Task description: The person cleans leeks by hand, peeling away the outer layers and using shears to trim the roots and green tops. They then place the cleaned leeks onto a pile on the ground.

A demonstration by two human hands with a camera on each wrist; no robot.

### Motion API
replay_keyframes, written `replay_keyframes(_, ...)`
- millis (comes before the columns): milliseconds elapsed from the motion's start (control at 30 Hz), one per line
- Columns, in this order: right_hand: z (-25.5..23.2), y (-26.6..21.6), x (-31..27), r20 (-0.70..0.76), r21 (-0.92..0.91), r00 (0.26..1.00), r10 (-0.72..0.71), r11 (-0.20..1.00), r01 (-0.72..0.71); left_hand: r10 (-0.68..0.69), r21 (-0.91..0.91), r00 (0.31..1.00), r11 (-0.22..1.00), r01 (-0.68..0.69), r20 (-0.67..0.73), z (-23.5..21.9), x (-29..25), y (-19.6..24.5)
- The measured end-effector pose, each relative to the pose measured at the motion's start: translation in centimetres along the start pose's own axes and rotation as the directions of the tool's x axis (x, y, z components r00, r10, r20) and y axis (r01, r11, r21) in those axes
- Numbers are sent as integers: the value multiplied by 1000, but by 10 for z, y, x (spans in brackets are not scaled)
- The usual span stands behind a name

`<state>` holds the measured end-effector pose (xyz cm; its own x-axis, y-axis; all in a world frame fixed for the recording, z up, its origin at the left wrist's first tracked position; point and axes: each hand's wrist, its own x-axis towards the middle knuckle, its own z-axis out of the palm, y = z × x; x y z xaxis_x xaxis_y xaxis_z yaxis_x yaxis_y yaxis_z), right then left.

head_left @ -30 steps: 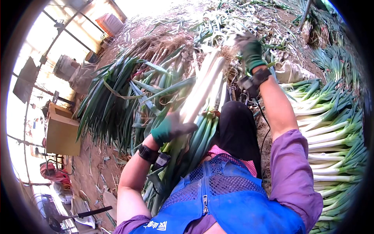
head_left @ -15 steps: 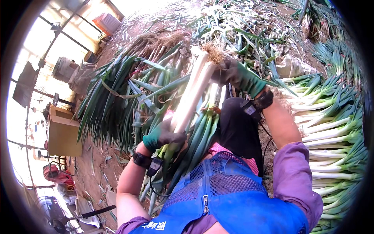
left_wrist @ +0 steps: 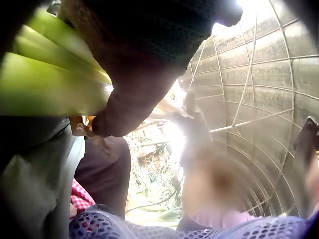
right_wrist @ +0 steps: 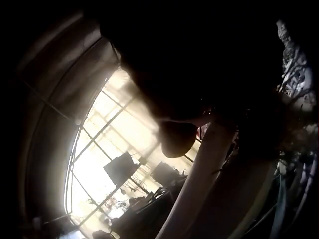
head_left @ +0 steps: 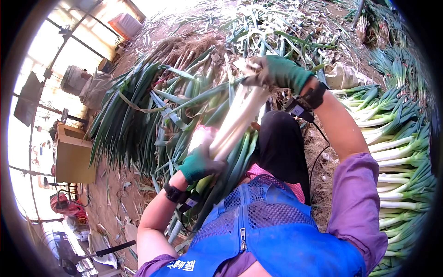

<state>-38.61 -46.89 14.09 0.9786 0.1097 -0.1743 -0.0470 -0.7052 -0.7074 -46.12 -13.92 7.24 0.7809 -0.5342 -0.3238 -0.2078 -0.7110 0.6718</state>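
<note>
Thick white green onion stalks (head_left: 237, 117) slant across the front of the body in the head view, root ends pointing away. My gloved left hand (head_left: 201, 162) grips them where white turns to green; the left wrist view shows its fingers round the pale green stems (left_wrist: 50, 82). At the root end my gloved right hand (head_left: 279, 73) bends its fingers over the stalks and covers most of the roots. In the dark right wrist view its thumb (right_wrist: 178, 139) lies against a pale stalk (right_wrist: 199, 174).
A heap of untrimmed green onions (head_left: 134, 111) lies to the left. Rows of cleaned green onions (head_left: 397, 184) line the right side. Leaf scraps (head_left: 295, 27) litter the ground ahead. A yellowish box (head_left: 74, 157) stands at far left, and my bent knee (head_left: 281, 143) is beside the stalks.
The right hand has come back from beyond the root end and now lies over it. The left hand keeps its grip, with the stalks shifted slightly.
</note>
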Motion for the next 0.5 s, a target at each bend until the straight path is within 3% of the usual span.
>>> replay_keyframes(33, 0, -12, 1, 27, -304, 999, 32, 953, -22, -3, 69, 1000, 998, 3, -3, -1, -2, 5)
replay_keyframes(100, 7, 21, 31, 36, -63, 999, -21, 998, 23, -9, 206, 1000, 978, 11, -8, -3, -6, 15)
replay_keyframes(133, 0, 36, 45, -109, 65, 994, 22, 998, -15, -19, 166, 999, 986, 24, -30, -1, -5, 4)
replay_keyframes(167, -11, 40, 46, -406, 140, 912, 67, 990, -11, -33, 119, 998, 992, 39, -53, 1, -6, -5)
replay_keyframes(200, -29, 59, 46, -636, 351, 769, 67, 912, 211, -84, -4, 996, 996, 84, 3, -1, -4, -14)
replay_keyframes(233, -52, 104, 67, -790, 328, 599, -133, 734, 595, -46, -40, 998, 998, 48, 35, -9, -4, -24)
replay_keyframes(267, -75, 103, 47, -737, 392, 669, 96, 867, 308, -15, -139, 999, 990, 20, 35, -22, -5, -28)
replay_keyframes(333, -76, 108, 18, -669, 69, 728, -150, 963, 262, -15, -289, 1000, 957, 9, -22, -52, -9, -45)
replay_keyframes(367, -54, 105, 11, -462, 12, 830, -314, 933, 359, -48, -342, 996, 939, 20, -74, -68, -11, -58)
replay_keyframes(400, -32, 102, 5, -218, 13, 865, -452, 885, 466, -60, -449, 991, 894, 1, -118, -90, -15, -64)
replay_keyframes(433, -6, 76, -13, 81, 146, 937, -339, 934, 325, -72, -542, 984, 840, -29, -165, -114, -20, -67)
replay_keyframes(467, 19, 49, -30, 370, 175, 909, -190, 976, 132, -96, -554, 956, 829, -77, -276, -136, -25, -75)
replay_keyframes(500, 36, 22, -48, 581, 99, 812, -57, 995, -2, -116, -556, 917, 822, -128, -383, -154, -31, -80)
